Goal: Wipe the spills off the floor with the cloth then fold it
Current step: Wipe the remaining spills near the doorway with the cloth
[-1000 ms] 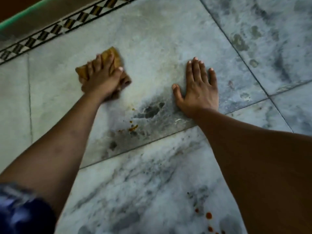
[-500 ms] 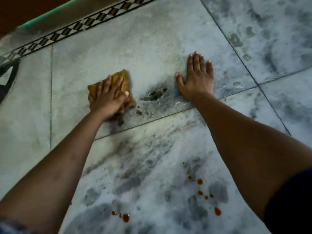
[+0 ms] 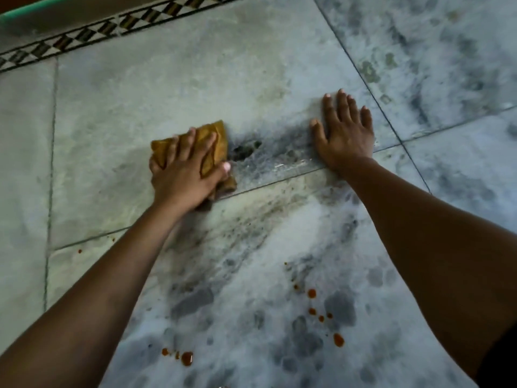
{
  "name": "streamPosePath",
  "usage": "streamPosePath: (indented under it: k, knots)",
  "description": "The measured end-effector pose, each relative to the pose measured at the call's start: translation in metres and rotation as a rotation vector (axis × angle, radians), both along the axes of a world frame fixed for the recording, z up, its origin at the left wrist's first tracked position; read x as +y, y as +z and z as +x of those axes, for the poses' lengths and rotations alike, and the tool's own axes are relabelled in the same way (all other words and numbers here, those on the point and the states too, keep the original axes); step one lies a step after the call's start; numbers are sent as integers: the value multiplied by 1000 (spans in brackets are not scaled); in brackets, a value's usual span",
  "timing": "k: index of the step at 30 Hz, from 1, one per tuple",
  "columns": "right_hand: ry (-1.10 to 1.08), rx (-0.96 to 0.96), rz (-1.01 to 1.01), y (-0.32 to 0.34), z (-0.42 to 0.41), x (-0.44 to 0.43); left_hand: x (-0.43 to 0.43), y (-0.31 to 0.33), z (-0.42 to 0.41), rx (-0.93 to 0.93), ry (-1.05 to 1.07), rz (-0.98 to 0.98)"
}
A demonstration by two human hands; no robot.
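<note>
— Marble floor (image 3: 173, 88) fills the view, a patterned border (image 3: 117, 26) along the far edge. How far along is the wiping?

— Partway, I'd judge. Around the left hand (image 3: 184, 175) the tile looks smeared but free of drops

— And the cloth (image 3: 215, 141)?

— Bunched flat under that left hand, fingers spread and pressing it to the floor beside a dark patch (image 3: 246, 149). Right hand (image 3: 345, 135) lies open, palm down, holding nothing

— What's left?

— Red drops (image 3: 321, 312) nearer the person, another few (image 3: 184, 358) closer in, tiny specks (image 3: 81, 250) at left. Then the folding, not yet begun
</note>
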State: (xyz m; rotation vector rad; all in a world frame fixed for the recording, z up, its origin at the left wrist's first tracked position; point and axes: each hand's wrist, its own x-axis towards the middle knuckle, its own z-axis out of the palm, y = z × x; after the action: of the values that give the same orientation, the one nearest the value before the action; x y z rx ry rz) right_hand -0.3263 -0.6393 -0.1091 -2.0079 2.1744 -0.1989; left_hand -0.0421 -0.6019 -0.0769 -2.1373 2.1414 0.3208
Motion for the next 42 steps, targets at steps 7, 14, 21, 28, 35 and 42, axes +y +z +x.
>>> streamPosePath:
  k: [7, 14, 21, 28, 35, 42]
  knots:
    - [-4, 6, -37, -4, 2, -1, -63, -6, -105, 46, -1, -2]
    - [-2, 14, -20, -1, 0, -1, 36, -3, -68, 39, -294, -84]
    - [17, 5, 22, 6, 8, 3, -28, 0, -23, 30, 191, -6]
    - [136, -65, 11, 8, 83, 36, 65, -1, 5, -14, -83, -69]
    - [167, -65, -35, 0, 131, 54, 1, -1, 37, 29, 319, -27]
    - [158, -16, -34, -1, 131, 54, 31, -8, -20, -8, 59, -113]
